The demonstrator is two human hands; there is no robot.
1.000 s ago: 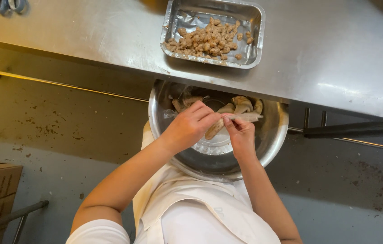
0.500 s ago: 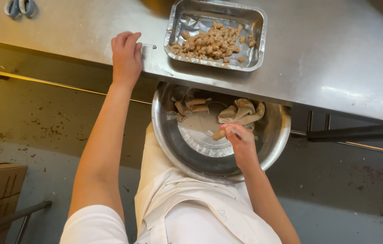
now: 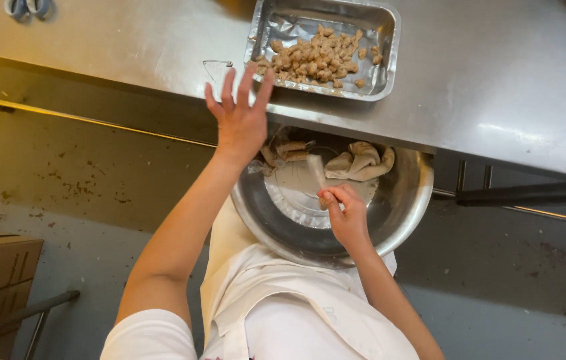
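Left hand (image 3: 239, 120) spread open, empty, just left of the steel bowl (image 3: 403, 220); right hand (image 3: 344, 217) over the bowl — pinching a pale strip (image 3: 316, 172); foil tray (image 3: 323, 48) of pieces beyond.

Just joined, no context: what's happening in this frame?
A person in white stands at a steel counter with a round metal bowl held against their apron. The right hand pinches a thin pale strip over the bowl, where a few folded pale pieces lie at the far side. The left hand is open, fingers spread, raised near the foil tray of small brown chunks on the counter, holding nothing.
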